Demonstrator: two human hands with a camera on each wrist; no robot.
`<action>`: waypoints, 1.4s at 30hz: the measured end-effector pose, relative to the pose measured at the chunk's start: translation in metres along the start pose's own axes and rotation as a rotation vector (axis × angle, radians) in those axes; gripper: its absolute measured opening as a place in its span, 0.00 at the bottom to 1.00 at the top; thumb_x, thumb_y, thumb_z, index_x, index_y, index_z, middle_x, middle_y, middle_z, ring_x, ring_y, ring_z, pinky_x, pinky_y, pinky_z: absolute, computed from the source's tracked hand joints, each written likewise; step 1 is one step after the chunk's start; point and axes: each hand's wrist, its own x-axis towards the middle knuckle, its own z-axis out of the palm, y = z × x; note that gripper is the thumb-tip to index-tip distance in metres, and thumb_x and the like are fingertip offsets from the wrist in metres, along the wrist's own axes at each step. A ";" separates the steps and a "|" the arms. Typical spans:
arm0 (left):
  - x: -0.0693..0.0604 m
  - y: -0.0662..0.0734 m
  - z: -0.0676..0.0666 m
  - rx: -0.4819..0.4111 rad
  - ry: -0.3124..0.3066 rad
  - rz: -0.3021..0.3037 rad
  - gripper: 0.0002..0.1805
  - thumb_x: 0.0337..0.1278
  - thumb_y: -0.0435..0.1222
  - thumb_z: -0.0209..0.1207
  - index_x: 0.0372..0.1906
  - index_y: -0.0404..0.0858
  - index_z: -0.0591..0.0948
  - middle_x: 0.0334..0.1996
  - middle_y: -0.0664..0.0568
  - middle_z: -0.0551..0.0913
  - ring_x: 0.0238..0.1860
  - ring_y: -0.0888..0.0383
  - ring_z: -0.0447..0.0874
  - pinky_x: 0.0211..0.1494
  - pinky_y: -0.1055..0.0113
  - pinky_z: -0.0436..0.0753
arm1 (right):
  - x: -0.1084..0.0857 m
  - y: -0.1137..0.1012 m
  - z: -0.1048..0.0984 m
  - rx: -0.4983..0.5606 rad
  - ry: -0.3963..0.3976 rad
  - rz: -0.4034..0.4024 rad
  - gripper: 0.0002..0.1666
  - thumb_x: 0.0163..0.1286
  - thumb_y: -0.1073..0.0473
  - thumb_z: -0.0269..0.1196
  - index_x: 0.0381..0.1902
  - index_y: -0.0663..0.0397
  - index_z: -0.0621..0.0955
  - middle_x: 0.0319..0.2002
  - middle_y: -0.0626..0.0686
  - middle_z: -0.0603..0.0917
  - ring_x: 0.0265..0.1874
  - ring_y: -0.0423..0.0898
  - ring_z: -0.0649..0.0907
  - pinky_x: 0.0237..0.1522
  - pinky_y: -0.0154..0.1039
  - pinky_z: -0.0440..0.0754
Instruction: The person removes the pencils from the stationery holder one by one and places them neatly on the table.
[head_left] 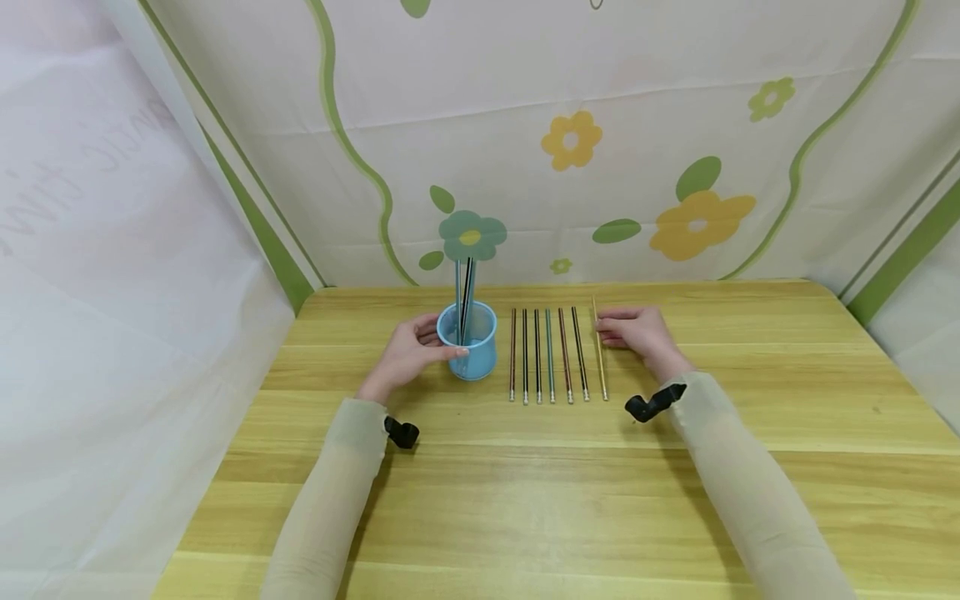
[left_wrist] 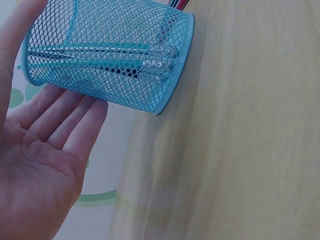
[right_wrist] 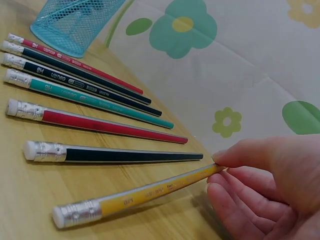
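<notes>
A light blue mesh pencil cup (head_left: 477,363) stands upright at the table's back, with several pencils (head_left: 458,287) inside. My left hand (head_left: 405,354) holds the cup from its left side, thumb at the front and fingers around the back; the left wrist view shows the fingers (left_wrist: 82,125) against the mesh. My right hand (head_left: 637,333) pinches a yellow pencil (right_wrist: 150,192) near its far end between thumb and fingers. The pencil's eraser end points toward me. Beside it lies a black pencil (right_wrist: 130,154), then a red one (right_wrist: 110,126) and a green one (right_wrist: 100,102).
Farther left in the same row lie two more dark pencils (head_left: 537,354) and another red pencil (head_left: 513,354), near the cup. All sit on a wooden table (head_left: 540,500). A white cloth with printed flowers (head_left: 572,140) hangs behind the table's back edge.
</notes>
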 end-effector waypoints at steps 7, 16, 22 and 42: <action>0.000 0.001 0.001 0.004 0.000 0.009 0.39 0.50 0.39 0.78 0.68 0.36 0.75 0.59 0.47 0.81 0.59 0.52 0.81 0.62 0.62 0.80 | -0.002 0.001 0.003 -0.029 -0.006 0.009 0.27 0.68 0.66 0.70 0.61 0.75 0.78 0.40 0.56 0.88 0.33 0.43 0.89 0.43 0.37 0.88; 0.000 0.002 0.001 0.004 0.002 0.010 0.38 0.50 0.38 0.78 0.67 0.36 0.76 0.58 0.47 0.82 0.58 0.52 0.81 0.62 0.63 0.80 | -0.003 0.000 0.009 -0.126 0.006 0.002 0.25 0.68 0.64 0.70 0.60 0.72 0.80 0.44 0.61 0.87 0.33 0.43 0.88 0.40 0.36 0.88; 0.000 0.002 0.001 0.000 -0.001 0.015 0.38 0.51 0.38 0.78 0.68 0.36 0.76 0.59 0.46 0.82 0.59 0.51 0.81 0.63 0.62 0.80 | -0.002 -0.001 0.014 -0.210 0.047 -0.010 0.22 0.67 0.64 0.71 0.56 0.69 0.83 0.40 0.59 0.88 0.29 0.43 0.88 0.35 0.35 0.88; -0.001 0.004 0.001 0.016 0.004 0.007 0.40 0.50 0.39 0.78 0.68 0.35 0.75 0.60 0.45 0.81 0.60 0.49 0.80 0.63 0.61 0.79 | -0.001 0.000 0.017 -0.245 0.067 -0.015 0.20 0.66 0.64 0.71 0.54 0.68 0.84 0.38 0.58 0.89 0.28 0.43 0.88 0.34 0.36 0.89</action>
